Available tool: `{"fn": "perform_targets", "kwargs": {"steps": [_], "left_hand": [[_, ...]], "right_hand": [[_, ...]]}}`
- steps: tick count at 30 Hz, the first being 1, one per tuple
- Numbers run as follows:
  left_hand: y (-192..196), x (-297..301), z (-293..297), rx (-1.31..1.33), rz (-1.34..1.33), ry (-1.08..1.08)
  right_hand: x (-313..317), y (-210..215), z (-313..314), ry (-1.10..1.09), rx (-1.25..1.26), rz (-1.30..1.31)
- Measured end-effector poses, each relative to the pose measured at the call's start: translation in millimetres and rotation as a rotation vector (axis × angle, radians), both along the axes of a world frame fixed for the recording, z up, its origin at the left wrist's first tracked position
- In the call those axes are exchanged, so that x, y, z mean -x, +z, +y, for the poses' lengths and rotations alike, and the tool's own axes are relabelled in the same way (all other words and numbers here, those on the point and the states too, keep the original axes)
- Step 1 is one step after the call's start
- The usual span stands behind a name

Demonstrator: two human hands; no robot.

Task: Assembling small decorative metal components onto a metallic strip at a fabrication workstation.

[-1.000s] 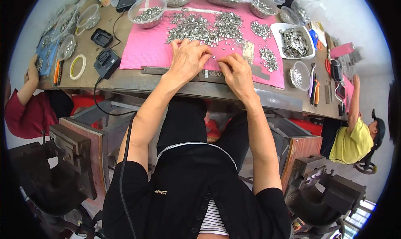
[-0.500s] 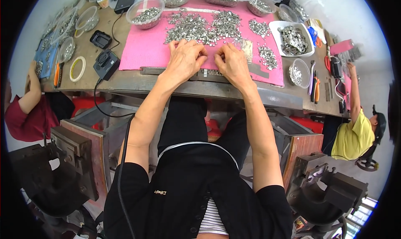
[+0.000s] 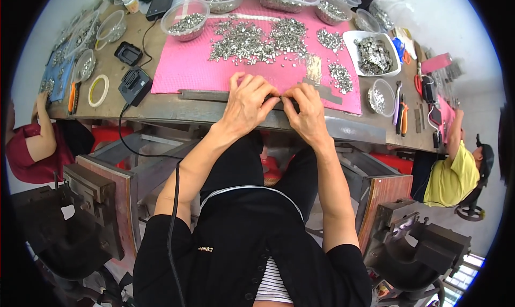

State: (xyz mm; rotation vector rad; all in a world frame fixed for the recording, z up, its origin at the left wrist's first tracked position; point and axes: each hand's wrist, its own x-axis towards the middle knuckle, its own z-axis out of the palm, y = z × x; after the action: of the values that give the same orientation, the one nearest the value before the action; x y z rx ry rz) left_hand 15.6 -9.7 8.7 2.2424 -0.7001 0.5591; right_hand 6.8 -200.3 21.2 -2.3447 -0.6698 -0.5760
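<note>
My left hand and my right hand meet over the table's front edge, fingertips almost touching. Each is closed in a pinch of thumb and forefinger. Whatever lies between the fingertips is too small or hidden to make out. Beneath them a long dark metal bar runs along the near edge of a pink mat; my hands cover its middle. Beyond my fingers spreads a heap of small shiny metal pieces. A smaller pile lies to the right, near a flat metal strip.
Clear plastic tubs of metal parts line the back. At right stand a white tray, a small round tub and orange-handled pliers. A black charger and tape roll lie left. Co-workers sit at both sides.
Both hands have drawn back toward me, off the pieces on the mat, and come together at the table edge. The cable by my left arm has shifted right.
</note>
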Motion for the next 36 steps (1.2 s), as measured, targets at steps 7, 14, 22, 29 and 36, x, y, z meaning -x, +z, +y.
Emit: {"fn": "perform_targets", "kwargs": {"steps": [7, 14, 22, 29, 36], "left_hand": [[-2, -2, 6, -0.021, 0.053, -0.023], [6, -48, 2, -0.314, 0.046, 0.153], [18, -12, 25, -0.329, 0.257, -0.016], [18, -24, 43, 0.029, 0.139, 0.042], [14, -42, 27, -0.084, 0.081, 0.137]], "right_hand": [[-5, 3, -3, 0.039, -0.068, 0.067], [-67, -5, 0, 0.001, 0.075, 0.024], [-45, 9, -1, 0.149, 0.230, 0.175], [-41, 23, -17, 0.177, 0.004, 0.195], [-45, 8, 4, 0.039, -0.054, 0.226]]}}
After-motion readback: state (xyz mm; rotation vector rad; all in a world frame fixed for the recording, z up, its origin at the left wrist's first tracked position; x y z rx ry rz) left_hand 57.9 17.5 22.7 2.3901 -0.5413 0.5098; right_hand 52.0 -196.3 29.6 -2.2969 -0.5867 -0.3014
